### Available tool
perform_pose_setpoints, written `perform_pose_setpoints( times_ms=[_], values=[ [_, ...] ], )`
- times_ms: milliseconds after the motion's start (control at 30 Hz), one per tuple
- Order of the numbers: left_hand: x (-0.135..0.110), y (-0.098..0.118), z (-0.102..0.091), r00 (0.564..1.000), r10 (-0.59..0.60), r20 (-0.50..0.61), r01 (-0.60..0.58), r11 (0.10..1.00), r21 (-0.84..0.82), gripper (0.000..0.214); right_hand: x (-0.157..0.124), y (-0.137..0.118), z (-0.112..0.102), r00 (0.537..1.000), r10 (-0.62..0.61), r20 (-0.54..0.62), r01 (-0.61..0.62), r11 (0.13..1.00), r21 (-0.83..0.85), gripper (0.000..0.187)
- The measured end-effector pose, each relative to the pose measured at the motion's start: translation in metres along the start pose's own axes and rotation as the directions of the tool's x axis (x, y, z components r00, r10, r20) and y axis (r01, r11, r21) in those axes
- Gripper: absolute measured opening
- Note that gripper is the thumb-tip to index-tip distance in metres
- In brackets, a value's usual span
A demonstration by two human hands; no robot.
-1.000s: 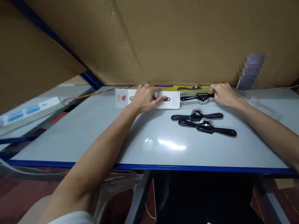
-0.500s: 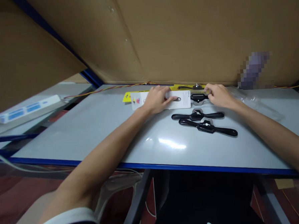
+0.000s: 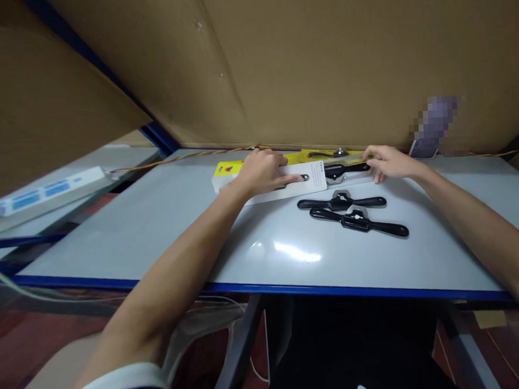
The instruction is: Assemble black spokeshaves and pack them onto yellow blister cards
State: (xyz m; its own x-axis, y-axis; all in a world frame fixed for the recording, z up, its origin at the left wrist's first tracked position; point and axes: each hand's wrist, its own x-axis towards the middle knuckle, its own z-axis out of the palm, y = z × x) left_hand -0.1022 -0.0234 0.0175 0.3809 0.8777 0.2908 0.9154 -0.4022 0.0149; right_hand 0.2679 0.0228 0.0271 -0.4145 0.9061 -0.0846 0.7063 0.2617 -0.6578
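Note:
My left hand (image 3: 262, 172) is closed on a white packaging card (image 3: 313, 180), its thumb lying across the front. From the card's right end sticks out a black spokeshave (image 3: 334, 172), with clear plastic around it. My right hand (image 3: 388, 161) is at the spokeshave's right handle, fingers bent and pinching the edge of the clear plastic sleeve (image 3: 351, 159). Nearer to me, two loose black spokeshaves, one (image 3: 341, 200) behind the other (image 3: 359, 220), lie on the table. Behind the card are yellow packages (image 3: 227, 167), one with a dark tool (image 3: 339, 152) on it.
The grey table (image 3: 157, 234) has a blue front edge and a cardboard wall (image 3: 322, 63) behind. A purple, partly pixelated object (image 3: 436, 124) leans at the back right. A power strip (image 3: 50, 191) lies on the left-hand surface, and a twisted wire (image 3: 162, 160) runs along the back.
The white card has tilted and shifted slightly left with my left hand. My right hand has moved a little right, its fingers more spread, and more of the spokeshave's handle shows.

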Motion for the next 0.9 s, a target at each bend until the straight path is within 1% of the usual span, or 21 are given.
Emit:
perform_pose_setpoints(
  times_ms=[100, 200, 267, 400, 467, 567, 633, 733, 800, 900],
  values=[
    [0.003, 0.000, 0.000, 0.999, 0.027, 0.020, -0.026, 0.997, -0.078, 0.072, 0.000, -0.007, 0.010, 0.998, -0.043, -0.045, 0.046, 0.996, 0.074, 0.018],
    [0.008, -0.003, 0.002, 0.997, 0.033, 0.064, -0.018, 0.975, -0.223, 0.068, 0.002, -0.016, 0.017, 0.996, -0.076, -0.055, 0.082, 0.989, 0.122, 0.022],
    [0.014, -0.004, 0.004, 0.996, 0.033, 0.084, -0.008, 0.958, -0.288, 0.066, 0.004, -0.019, 0.021, 0.993, -0.101, -0.060, 0.108, 0.985, 0.134, 0.024],
    [0.027, -0.003, 0.007, 0.996, 0.021, 0.087, 0.004, 0.962, -0.272, 0.062, 0.008, -0.019, 0.025, 0.995, -0.097, -0.036, 0.102, 0.980, 0.169, 0.025],
    [0.035, 0.002, 0.008, 0.991, 0.060, 0.119, -0.020, 0.948, -0.317, 0.060, 0.008, -0.020, 0.026, 0.995, -0.094, -0.016, 0.095, 0.979, 0.183, 0.027],
    [0.049, 0.013, 0.008, 0.975, 0.160, 0.156, -0.085, 0.911, -0.403, 0.057, 0.006, -0.026, 0.026, 0.993, -0.115, 0.015, 0.111, 0.981, 0.158, 0.028],
    [0.059, 0.019, 0.008, 0.969, 0.191, 0.155, -0.122, 0.921, -0.371, 0.052, 0.003, -0.030, 0.025, 0.994, -0.108, 0.036, 0.101, 0.984, 0.144, 0.028],
    [0.070, 0.025, 0.007, 0.967, 0.202, 0.157, -0.146, 0.940, -0.308, 0.048, -0.002, -0.031, 0.023, 0.994, -0.069, 0.079, 0.056, 0.986, 0.157, 0.031],
    [0.073, 0.027, 0.004, 0.965, 0.194, 0.179, -0.139, 0.951, -0.277, 0.047, -0.003, -0.030, 0.021, 0.994, -0.062, 0.090, 0.047, 0.986, 0.157, 0.032],
    [0.072, 0.031, -0.001, 0.955, 0.172, 0.240, -0.112, 0.964, -0.242, 0.045, -0.002, -0.027, 0.020, 0.994, -0.074, 0.084, 0.059, 0.985, 0.165, 0.033]
  ],
)
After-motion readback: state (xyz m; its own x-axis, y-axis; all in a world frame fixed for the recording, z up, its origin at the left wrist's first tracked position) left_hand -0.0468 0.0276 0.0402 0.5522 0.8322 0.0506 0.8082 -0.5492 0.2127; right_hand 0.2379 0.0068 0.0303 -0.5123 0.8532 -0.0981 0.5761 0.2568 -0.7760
